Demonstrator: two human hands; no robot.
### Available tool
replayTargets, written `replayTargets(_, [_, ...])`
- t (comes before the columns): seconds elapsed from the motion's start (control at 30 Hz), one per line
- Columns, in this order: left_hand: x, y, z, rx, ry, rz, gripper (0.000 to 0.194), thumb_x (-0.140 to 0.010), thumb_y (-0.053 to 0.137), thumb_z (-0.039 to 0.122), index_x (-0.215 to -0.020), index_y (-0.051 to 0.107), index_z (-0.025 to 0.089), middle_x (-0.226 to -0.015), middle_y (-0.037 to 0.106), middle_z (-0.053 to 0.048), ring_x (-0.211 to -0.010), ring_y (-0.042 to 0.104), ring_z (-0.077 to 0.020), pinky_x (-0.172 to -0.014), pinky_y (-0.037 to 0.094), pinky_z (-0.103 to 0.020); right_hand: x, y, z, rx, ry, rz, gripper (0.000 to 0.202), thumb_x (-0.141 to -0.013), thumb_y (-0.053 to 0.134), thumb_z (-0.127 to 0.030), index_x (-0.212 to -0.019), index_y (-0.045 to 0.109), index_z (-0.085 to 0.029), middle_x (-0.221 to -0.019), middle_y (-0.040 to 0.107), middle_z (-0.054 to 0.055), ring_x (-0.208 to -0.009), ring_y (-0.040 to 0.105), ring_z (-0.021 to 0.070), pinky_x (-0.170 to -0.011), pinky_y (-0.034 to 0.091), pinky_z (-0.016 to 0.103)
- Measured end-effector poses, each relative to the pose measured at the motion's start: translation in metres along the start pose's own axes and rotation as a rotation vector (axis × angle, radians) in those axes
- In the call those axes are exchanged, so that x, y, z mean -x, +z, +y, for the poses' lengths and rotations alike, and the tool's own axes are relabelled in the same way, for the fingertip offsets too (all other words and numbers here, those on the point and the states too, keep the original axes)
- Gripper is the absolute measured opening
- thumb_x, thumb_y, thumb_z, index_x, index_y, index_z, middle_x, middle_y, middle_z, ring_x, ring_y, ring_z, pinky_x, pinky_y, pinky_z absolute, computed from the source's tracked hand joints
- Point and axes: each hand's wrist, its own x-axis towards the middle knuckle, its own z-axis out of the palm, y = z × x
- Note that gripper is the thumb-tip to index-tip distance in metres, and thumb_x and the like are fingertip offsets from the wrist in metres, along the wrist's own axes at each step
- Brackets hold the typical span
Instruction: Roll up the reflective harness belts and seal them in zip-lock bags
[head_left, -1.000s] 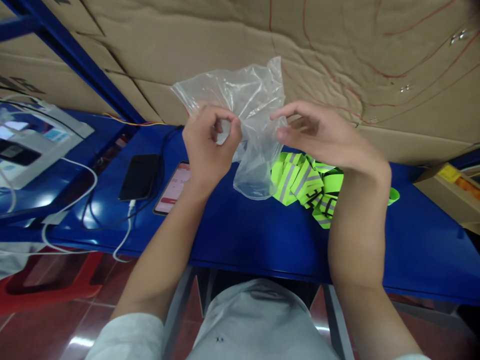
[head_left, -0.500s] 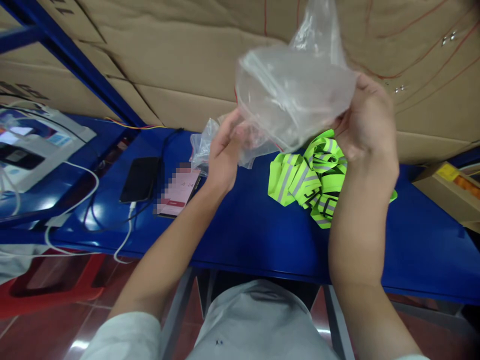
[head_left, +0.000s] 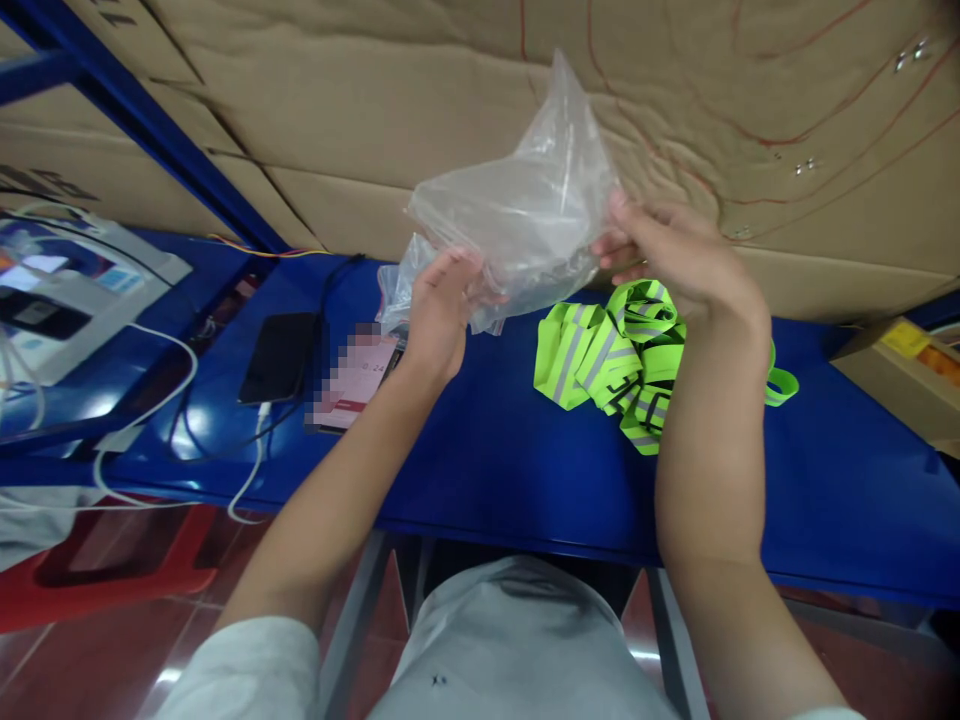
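A clear plastic bag (head_left: 525,205) is held up above the blue table, one peaked corner pointing upward. My left hand (head_left: 444,305) pinches its lower left side, fingers closed on the film. At the bag's right edge my right hand (head_left: 667,245) grips the plastic between thumb and fingers. Below the right hand lies a heap of neon yellow-green reflective straps (head_left: 592,355) with grey stripes and black lettering. More clear plastic bags (head_left: 405,280) with red edges lie behind the left hand, partly hidden by it.
A black phone (head_left: 279,358) on a white cable and a second phone with a lit pink screen (head_left: 360,385) lie on the blue table (head_left: 510,470) to the left. A cardboard box (head_left: 900,385) stands at right. Cardboard (head_left: 360,120) lines the back. A red stool (head_left: 172,560) stands below left.
The plastic bag has come down and to the left. My right hand has moved left and its grip has turned, with the fingers now pointing left. The left hand has shifted slightly.
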Motion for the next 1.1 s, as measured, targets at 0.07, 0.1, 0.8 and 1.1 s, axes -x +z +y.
replayTargets(0.07, [0.003,0.004,0.0,-0.011,0.001,-0.01,0.019,-0.079,0.079,0.038,-0.076,0.066,0.025,-0.087,0.069,-0.003,-0.079,0.067,-0.018,-0.067,0.062,-0.033,-0.001,0.001,-0.001,-0.004,-0.04,0.001,0.043,-0.091,0.072,-0.067,-0.08,0.065,-0.025,-0.081,0.071,0.004,-0.078,0.07,0.0206,-0.067,0.06,0.035])
replayTargets(0.1, [0.005,0.006,0.001,-0.015,0.0,-0.023,0.021,-0.081,0.077,0.044,-0.078,0.068,0.025,-0.089,0.07,-0.004,-0.079,0.069,-0.0195,-0.066,0.061,-0.034,-0.002,0.003,0.0,0.002,-0.057,0.0,0.042,-0.09,0.075,-0.065,-0.079,0.065,-0.025,-0.079,0.071,0.003,-0.079,0.069,0.0212,-0.069,0.06,0.036])
replayTargets(0.8, [0.009,0.005,0.037,-0.105,0.081,-0.175,0.065,-0.064,0.1,0.035,-0.119,0.067,0.035,-0.123,0.073,0.003,-0.123,0.07,-0.0282,-0.097,0.063,-0.041,-0.004,0.018,-0.002,-0.158,-0.117,-0.019,0.038,-0.075,0.087,-0.051,-0.101,0.067,-0.032,-0.118,0.076,0.003,-0.111,0.07,0.0274,-0.094,0.059,0.039])
replayTargets(1.1, [-0.004,-0.126,0.128,-0.35,0.586,0.143,0.027,-0.08,0.085,0.035,-0.102,0.07,0.028,-0.112,0.074,0.01,-0.135,0.062,-0.0243,-0.133,0.036,-0.047,-0.007,0.108,0.007,0.378,-0.455,-0.154,0.033,-0.098,0.064,-0.037,-0.131,0.063,-0.032,-0.149,0.062,0.006,-0.143,0.051,0.0313,-0.12,0.04,0.051])
